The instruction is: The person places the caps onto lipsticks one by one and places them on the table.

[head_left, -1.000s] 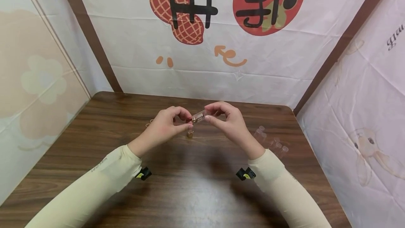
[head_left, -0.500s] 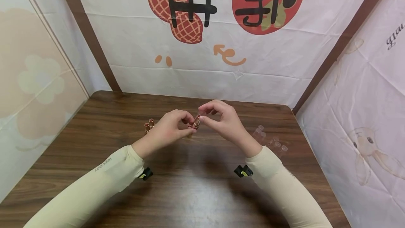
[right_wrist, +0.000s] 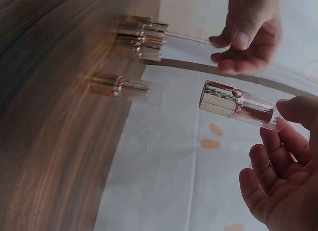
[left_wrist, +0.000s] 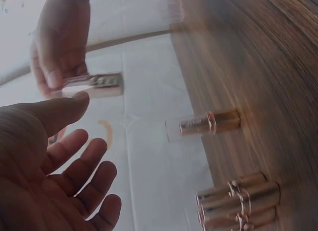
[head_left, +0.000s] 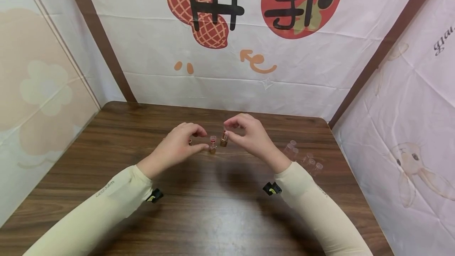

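My right hand pinches a gold lipstick tube by its clear cap, thumb on one side and fingers on the other. In the head view the tube is upright, its gold base down. To its left a second lipstick tube, also clear-capped, stands on the table. My left hand is beside that one, fingers spread and nothing in its grasp, as the left wrist view shows. Several uncapped gold tubes stand together, mostly hidden behind the left hand in the head view.
Several loose clear caps stand on the brown wooden table, to the right past my right forearm. White printed cloth hangs behind the table and along both sides.
Both hands were on the lipstick tube between them. My left hand has let go and moved left, while the right keeps the tube, which has turned from tilted to upright.
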`<action>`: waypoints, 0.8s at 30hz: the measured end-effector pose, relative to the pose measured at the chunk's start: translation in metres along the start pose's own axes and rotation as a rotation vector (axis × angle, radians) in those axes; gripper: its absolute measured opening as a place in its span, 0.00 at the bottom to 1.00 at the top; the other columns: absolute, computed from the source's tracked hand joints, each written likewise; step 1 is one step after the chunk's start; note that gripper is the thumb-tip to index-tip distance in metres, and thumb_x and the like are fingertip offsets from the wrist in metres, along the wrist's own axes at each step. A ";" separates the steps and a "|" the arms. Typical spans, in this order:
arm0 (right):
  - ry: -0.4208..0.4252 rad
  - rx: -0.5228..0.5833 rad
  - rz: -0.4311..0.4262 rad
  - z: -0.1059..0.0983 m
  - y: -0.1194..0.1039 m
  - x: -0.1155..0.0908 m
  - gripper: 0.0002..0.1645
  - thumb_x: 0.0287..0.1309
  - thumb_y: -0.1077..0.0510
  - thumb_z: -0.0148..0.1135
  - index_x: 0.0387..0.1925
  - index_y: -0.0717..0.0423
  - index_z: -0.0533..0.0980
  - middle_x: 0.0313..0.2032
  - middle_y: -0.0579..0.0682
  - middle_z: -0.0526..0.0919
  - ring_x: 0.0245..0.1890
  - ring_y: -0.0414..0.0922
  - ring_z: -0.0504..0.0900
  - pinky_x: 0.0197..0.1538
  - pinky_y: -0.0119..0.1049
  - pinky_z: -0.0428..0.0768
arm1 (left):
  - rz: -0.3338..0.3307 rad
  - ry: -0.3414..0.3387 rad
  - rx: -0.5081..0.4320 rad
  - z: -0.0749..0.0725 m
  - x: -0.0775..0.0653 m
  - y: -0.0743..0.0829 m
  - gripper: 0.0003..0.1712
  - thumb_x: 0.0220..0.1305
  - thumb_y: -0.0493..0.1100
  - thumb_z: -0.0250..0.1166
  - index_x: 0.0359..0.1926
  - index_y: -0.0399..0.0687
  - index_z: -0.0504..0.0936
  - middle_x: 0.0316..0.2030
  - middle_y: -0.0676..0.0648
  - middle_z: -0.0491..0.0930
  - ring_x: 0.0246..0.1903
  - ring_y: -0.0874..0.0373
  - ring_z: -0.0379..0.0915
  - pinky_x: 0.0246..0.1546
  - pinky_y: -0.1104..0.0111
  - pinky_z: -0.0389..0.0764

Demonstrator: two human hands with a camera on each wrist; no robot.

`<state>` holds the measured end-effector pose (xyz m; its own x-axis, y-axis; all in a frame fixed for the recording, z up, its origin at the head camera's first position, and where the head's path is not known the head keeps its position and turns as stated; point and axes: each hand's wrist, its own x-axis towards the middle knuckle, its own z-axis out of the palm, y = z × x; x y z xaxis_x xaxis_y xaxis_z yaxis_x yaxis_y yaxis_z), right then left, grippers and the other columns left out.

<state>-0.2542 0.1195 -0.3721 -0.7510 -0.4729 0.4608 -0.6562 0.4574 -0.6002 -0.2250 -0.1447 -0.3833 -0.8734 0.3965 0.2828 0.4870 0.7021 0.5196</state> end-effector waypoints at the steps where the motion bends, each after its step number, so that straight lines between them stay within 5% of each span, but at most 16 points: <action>1: -0.002 -0.009 0.007 0.001 0.002 0.000 0.12 0.62 0.55 0.72 0.47 0.48 0.84 0.43 0.37 0.83 0.48 0.39 0.79 0.54 0.42 0.79 | -0.005 0.001 0.003 -0.001 -0.001 -0.002 0.16 0.60 0.51 0.77 0.46 0.54 0.83 0.45 0.54 0.83 0.48 0.54 0.76 0.51 0.56 0.78; 24: -0.187 -0.303 0.114 0.025 0.040 0.015 0.11 0.64 0.53 0.68 0.47 0.48 0.84 0.44 0.40 0.84 0.47 0.39 0.79 0.54 0.38 0.78 | -0.097 0.045 0.064 -0.027 -0.029 -0.045 0.14 0.63 0.46 0.74 0.47 0.46 0.85 0.42 0.46 0.84 0.44 0.48 0.77 0.48 0.55 0.74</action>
<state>-0.2897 0.1119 -0.4053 -0.8124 -0.5230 0.2580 -0.5823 0.7040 -0.4066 -0.2223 -0.2036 -0.3936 -0.9151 0.2992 0.2703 0.3986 0.7724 0.4944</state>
